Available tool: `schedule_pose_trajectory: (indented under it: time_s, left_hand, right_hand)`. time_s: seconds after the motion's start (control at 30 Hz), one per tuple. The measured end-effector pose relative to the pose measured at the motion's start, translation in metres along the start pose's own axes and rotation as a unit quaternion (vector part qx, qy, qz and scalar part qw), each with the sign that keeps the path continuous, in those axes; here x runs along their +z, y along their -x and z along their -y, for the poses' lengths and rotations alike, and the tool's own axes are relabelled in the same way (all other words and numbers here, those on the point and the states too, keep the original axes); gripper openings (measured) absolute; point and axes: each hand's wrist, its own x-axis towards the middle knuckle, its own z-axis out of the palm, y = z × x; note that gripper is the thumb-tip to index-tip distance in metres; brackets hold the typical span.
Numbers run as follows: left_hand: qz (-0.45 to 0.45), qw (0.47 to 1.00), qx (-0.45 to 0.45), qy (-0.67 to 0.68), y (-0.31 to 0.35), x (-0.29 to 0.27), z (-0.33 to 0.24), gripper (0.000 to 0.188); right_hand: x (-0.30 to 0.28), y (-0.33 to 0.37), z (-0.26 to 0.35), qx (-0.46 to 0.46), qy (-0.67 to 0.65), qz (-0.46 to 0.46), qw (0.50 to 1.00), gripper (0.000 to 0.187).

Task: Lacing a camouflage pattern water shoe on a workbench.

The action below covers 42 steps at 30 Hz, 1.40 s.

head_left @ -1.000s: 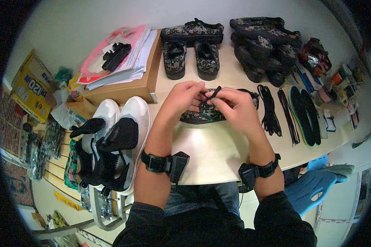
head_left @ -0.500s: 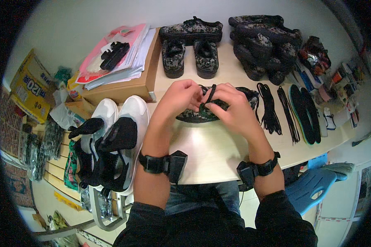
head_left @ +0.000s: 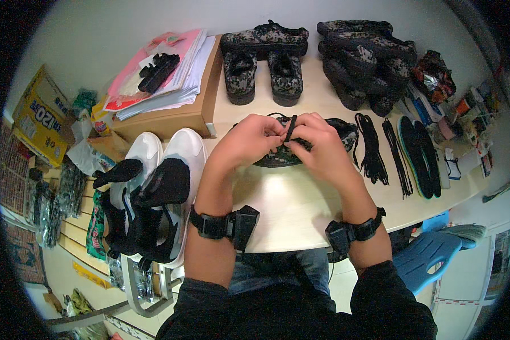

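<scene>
A camouflage shoe [head_left: 276, 160] lies sideways on the table in front of me, largely covered by my hands. Over it, a black shoelace [head_left: 290, 129] stands up in a short loop between my fingers. My right hand [head_left: 318, 140] is closed, pinching this lace between thumb and fingers. From the other side, my left hand [head_left: 255, 139] is closed with its fingertips at the lace too; its exact grip is partly hidden. A bundle of black laces [head_left: 371, 150], a thinner lace bundle [head_left: 398, 158] and a pair of dark insoles [head_left: 419, 156] lie to the right.
Camouflage shoes [head_left: 239, 79] stand behind my hands, with more shoes piled [head_left: 368, 62] at the back right. A cardboard box [head_left: 204, 113] bears papers [head_left: 178, 93] at left. White-and-black sneakers [head_left: 181, 150] sit beside my left arm. A blue plastic stool [head_left: 428, 263] stands below right.
My left hand has turned slightly, with its fingertips now closer to my right hand's. The black lace remains between my fingers, and its upright loop sits a little lower.
</scene>
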Motion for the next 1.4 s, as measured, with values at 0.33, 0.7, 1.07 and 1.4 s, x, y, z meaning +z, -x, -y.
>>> schedule_pose_trajectory:
  time_s: [0.33,0.7,1.07,1.4]
  left_hand:
    - [0.021,0.999,-0.027,0.025,-0.001,-0.004,0.004,0.009]
    - [0.043,0.999,-0.020,0.027,-0.007,-0.004,0.008,0.014]
    - [0.044,0.998,0.038,-0.006,-0.003,-0.002,0.003,0.020]
    - [0.018,0.996,0.015,-0.082,-0.008,0.004,0.008,0.019]
  right_hand:
    - [0.004,0.000,-0.005,-0.016,0.027,0.017,0.999,0.014]
    - [0.000,0.001,0.003,0.014,0.033,0.036,0.999,0.013]
    - [0.003,-0.001,0.002,0.046,0.010,0.018,0.999,0.027]
    - [-0.021,-0.005,0.010,0.237,-0.074,0.062,0.967,0.025]
